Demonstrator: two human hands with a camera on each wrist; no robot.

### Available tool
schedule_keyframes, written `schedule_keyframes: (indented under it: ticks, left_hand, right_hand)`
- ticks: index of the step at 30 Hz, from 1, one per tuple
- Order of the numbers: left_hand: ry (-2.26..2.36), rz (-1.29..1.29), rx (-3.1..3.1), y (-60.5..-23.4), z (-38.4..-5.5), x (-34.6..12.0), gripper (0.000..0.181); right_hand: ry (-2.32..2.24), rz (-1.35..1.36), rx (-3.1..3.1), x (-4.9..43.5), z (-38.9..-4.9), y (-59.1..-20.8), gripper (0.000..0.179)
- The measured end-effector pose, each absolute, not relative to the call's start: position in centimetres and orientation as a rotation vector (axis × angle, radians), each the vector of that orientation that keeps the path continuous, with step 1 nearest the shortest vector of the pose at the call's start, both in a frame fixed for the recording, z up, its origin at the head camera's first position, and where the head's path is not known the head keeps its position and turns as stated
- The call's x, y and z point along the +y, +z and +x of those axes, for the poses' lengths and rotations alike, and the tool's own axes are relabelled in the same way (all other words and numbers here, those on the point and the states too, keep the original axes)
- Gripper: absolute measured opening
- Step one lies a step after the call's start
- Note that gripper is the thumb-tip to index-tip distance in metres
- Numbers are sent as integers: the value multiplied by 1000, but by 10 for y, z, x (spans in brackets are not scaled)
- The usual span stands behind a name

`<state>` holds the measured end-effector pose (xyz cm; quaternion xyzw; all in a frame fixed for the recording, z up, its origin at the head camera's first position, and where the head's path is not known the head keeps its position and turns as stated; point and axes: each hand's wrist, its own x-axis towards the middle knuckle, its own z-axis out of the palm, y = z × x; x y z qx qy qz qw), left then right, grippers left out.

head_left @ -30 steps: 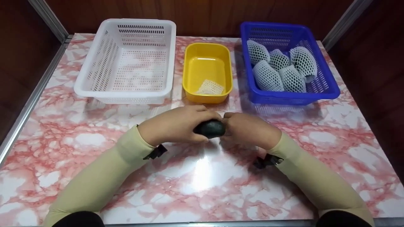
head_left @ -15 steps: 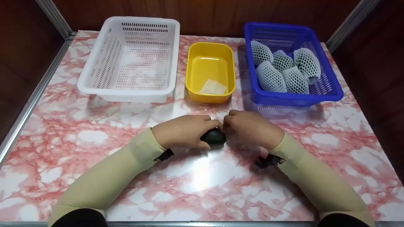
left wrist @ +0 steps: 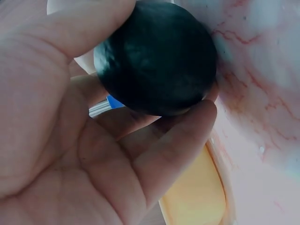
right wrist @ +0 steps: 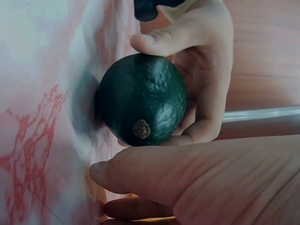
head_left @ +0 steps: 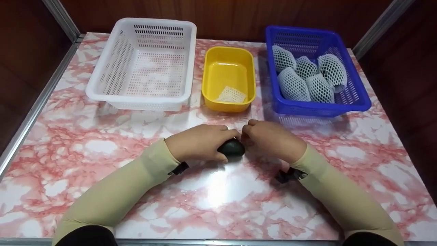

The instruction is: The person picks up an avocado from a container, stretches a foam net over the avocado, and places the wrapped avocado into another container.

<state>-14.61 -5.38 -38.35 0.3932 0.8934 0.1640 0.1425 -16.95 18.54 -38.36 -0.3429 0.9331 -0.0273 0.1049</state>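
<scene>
A dark green avocado (head_left: 232, 148) lies low at the middle of the table, its brown stem end showing in the right wrist view. My left hand (head_left: 201, 141) grips it from the left, thumb on the near side and fingers on the far side; the left wrist view shows its rounded end between them. Just right of the avocado is my right hand (head_left: 273, 138), fingers bent down loosely close to the tabletop. No object shows in that hand, though its palm is hidden in the head view.
Beyond the hands stands a yellow container (head_left: 228, 106) with a pale foam net (head_left: 234, 94) inside. A white perforated basket (head_left: 140, 99) is at back left. At back right, a blue basket (head_left: 321, 106) holds several net-wrapped fruits (head_left: 294, 85).
The avocado and my left hand have come down and slightly nearer to me. My right fingers, earlier right at the avocado's end, are now a little apart from it. The head view shifted slightly.
</scene>
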Motion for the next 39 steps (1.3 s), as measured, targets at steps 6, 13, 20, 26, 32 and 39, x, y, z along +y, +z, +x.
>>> schedule_keyframes:
  ticks: [6,13,20,26,32,39]
  left_hand:
    - [484,1124,2597,-385,-147,-52,57]
    - [503,1117,2602,-387,-147,-51,56]
    - [527,1082,2584,-389,-148,-51,61]
    - [515,1068,2574,-386,-148,-54,77]
    - [487,1001,2589,-379,-153,-65,83]
    - [473,948,2609,-373,-164,-77,66]
  right_hand:
    - [-66,-979,2737,185,-170,-383,30]
    - [-61,-979,2750,185,-169,-383,30]
    - [-59,-1002,2766,187,-168,-383,27]
    - [-66,-1028,2759,189,-168,-381,23]
    - [-98,-1062,2776,191,-168,-375,9]
    - [-100,-1088,2828,194,-167,-362,25]
